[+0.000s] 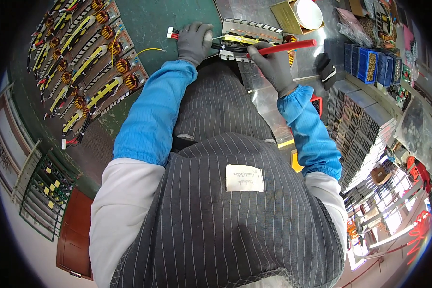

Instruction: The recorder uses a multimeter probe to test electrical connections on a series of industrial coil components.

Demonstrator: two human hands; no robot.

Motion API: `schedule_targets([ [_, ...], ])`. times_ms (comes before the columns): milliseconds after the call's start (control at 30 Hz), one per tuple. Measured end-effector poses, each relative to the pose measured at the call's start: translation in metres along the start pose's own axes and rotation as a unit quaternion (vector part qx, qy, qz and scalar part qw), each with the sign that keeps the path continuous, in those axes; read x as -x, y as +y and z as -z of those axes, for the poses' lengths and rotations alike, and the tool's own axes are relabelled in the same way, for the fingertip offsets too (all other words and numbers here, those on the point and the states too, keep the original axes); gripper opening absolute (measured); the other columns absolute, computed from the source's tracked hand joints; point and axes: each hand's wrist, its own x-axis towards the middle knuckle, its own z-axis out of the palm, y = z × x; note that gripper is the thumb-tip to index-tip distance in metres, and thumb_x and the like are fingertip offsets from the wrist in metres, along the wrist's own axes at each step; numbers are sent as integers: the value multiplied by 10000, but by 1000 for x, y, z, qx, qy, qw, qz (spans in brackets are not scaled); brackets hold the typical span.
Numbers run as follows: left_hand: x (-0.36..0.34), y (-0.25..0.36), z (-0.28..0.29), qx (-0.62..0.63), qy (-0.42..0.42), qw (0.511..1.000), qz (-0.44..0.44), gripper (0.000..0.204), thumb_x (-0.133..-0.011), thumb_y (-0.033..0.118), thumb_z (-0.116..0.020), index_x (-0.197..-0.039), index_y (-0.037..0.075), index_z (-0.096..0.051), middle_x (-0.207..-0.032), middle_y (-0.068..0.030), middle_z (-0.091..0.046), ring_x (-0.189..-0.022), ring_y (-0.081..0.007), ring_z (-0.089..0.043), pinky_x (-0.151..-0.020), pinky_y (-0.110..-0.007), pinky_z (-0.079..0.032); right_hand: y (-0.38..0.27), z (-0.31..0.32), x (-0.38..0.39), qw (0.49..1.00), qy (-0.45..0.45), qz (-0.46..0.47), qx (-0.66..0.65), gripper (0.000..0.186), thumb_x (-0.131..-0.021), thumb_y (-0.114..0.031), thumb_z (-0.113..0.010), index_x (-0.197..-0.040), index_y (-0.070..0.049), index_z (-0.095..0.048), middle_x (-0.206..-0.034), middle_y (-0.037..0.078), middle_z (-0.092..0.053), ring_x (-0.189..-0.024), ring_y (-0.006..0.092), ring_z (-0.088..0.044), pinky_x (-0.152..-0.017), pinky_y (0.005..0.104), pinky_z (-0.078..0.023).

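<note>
My left hand (194, 44), in a grey glove, is closed around a bundle of wires. A white connector (170, 32) with red and black leads sticks out on its left side, and black wires (233, 48) run out to the right. My right hand (273, 69), gloved too, grips a long red rod-shaped tool (293, 46), whose exact kind I cannot make out. Its left end is close to the wires. Between and beyond the hands lies a circuit board (252, 30) with yellow-wrapped parts, a pale slotted strip and a copper-wound coil (290, 41) at its right end.
Several similar boards (89, 53) with coils stand in rows on the green table (173, 12) at the left. A loose yellow wire (151, 49) lies beside them. At the right are a cardboard box (288, 18) with a white reel (308, 14), blue parts bins (368, 65) and stacked grey trays (353, 120).
</note>
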Motion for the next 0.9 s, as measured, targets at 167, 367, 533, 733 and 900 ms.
schedule_targets([
  [167, -9, -4, 8, 35, -27, 999, 23, 328, -943, 340, -596, -1191, 137, -668, -1134, -110, -655, -1069, -355, -604, -943, -482, -458, -32, 36, 5, 997, -47, -35, -54, 302, -944, -327, -688, -952, -36, -766, -683, 76, -687, -641, 188, -666, -600, 354, -499],
  [367, -37, 58, 54, 77, -58, 993, -64, 505, -891, 422, -679, -1277, 102, -615, -1186, -152, -646, -1112, -378, -596, -965, -487, -453, -39, 83, 37, 966, 63, -104, -229, 244, -991, -244, -691, -1064, -17, -740, -748, -19, -627, -622, 60, -547, -561, 225, -421],
  [533, -42, 80, 34, -95, -266, 959, -21, 838, -855, 537, -695, -1512, 107, -404, -1353, -183, -546, -1133, -374, -617, -927, -486, -488, -32, 117, 81, 947, 158, -141, -242, 241, -991, -219, -681, -1062, 3, -741, -766, 4, -656, -638, 67, -574, -571, 218, -446],
  [733, -42, 48, 52, -31, -403, 914, 25, 814, -944, 580, -607, -1528, 74, -351, -1084, -247, -697, -971, -400, -698, -843, -519, -523, -31, 130, 119, 930, 197, -120, -287, 193, -1001, -198, -661, -1018, -21, -737, -767, -7, -638, -636, 45, -549, -564, 203, -432],
  [900, -60, 61, 54, -59, -415, 908, -22, 715, -975, 490, -595, -1516, 74, -385, -1043, -247, -715, -970, -422, -699, -849, -531, -523, -25, 128, 125, 918, 210, -106, -318, 212, -999, -215, -661, -1030, -17, -731, -768, -3, -634, -638, 53, -545, -573, 210, -430],
])
